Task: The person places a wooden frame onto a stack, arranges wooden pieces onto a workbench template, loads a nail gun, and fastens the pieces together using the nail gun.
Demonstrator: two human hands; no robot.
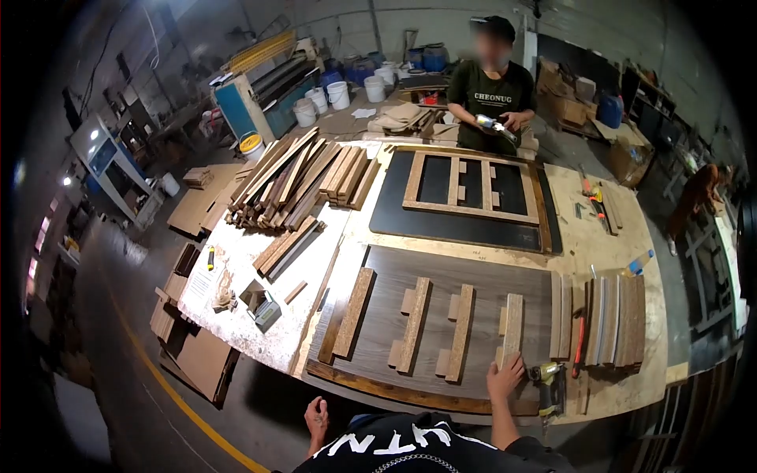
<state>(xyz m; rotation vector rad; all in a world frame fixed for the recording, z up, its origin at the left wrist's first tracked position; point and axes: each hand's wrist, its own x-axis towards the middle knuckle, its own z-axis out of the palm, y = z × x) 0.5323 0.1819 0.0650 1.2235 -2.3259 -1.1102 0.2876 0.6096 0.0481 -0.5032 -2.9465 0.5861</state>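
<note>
My right hand (505, 378) is at the near end of an upright chipboard strip (512, 325), its fingers round the end. The strip lies on a grey wood-grain panel (489, 272). Further strips run across that panel: one at the left (354, 315) and two in the middle, a strip (415, 323) and another strip (456, 335), with small blocks beside them. A nail gun (547, 381) lies just right of my right hand. My left hand (316, 416) hangs off the table's near edge with curled fingers; whether anything is inside them is hidden.
Across the table a person (493, 87) holds a tool behind a dark panel with a frame (471, 185). Wood strips (288, 185) are piled at the left, near a metal box (259, 306). Stacked strips (615, 323) and a red-handled tool (579, 347) lie right.
</note>
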